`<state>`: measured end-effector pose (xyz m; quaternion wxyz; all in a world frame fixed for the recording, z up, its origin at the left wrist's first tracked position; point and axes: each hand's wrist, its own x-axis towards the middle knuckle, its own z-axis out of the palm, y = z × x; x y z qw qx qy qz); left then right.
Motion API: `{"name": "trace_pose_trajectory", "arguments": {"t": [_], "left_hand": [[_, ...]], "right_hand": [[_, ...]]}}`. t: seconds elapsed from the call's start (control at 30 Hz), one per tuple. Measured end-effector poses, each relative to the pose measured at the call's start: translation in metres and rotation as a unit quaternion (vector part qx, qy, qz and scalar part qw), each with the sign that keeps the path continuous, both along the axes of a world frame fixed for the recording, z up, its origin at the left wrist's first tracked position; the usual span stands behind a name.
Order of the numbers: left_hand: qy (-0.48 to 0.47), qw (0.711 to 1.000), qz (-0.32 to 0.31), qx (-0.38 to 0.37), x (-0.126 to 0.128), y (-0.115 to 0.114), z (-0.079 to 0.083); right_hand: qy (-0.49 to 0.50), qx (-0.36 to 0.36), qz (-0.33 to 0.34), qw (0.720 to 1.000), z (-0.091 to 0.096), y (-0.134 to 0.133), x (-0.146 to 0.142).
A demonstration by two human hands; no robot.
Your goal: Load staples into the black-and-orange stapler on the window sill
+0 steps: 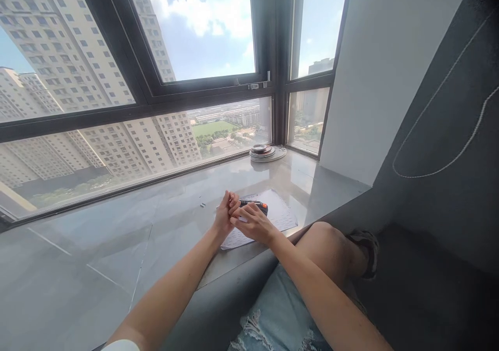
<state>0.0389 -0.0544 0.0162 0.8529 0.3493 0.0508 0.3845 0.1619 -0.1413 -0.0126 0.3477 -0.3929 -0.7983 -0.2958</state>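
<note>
Both my hands meet over a sheet of paper (278, 213) lying on the grey stone window ledge (117, 257). My right hand (255, 223) is closed around a small black tool with an orange tip (255, 204). My left hand (224, 216) has its fingers pressed together against the tool's near end; whatever it pinches is too small to make out. Two tiny pale bits (202, 204) lie on the ledge just left of my hands.
A stack of round plates or coasters (265, 152) sits at the far corner of the ledge by the window frame (278, 80). My bare knee (327, 242) and denim shorts (280, 314) rest on a dark cushioned seat (429, 288) to the right. A white wall (382, 70) closes the corner.
</note>
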Motion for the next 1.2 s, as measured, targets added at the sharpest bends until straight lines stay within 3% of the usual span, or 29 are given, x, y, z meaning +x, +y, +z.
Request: {"name": "trace_pose_trajectory", "arguments": {"t": [0.2, 0.57, 0.87, 1.2], "left_hand": [[0.033, 0.999, 0.012, 0.025, -0.001, -0.007, 0.005], [0.023, 0.998, -0.037, 0.052, -0.004, -0.011, 0.006], [0.049, 0.996, -0.045, 0.063, -0.005, -0.009, 0.004], [0.047, 0.996, -0.061, 0.053, -0.003, -0.006, 0.000]], "right_hand": [[0.029, 0.005, -0.023, 0.999, 0.000, 0.001, 0.005], [0.026, -0.006, -0.052, 0.998, 0.002, 0.000, 0.007], [0.066, -0.051, -0.019, 0.996, 0.007, -0.001, 0.008], [0.063, -0.039, -0.015, 0.997, 0.004, 0.001, 0.011]]}}
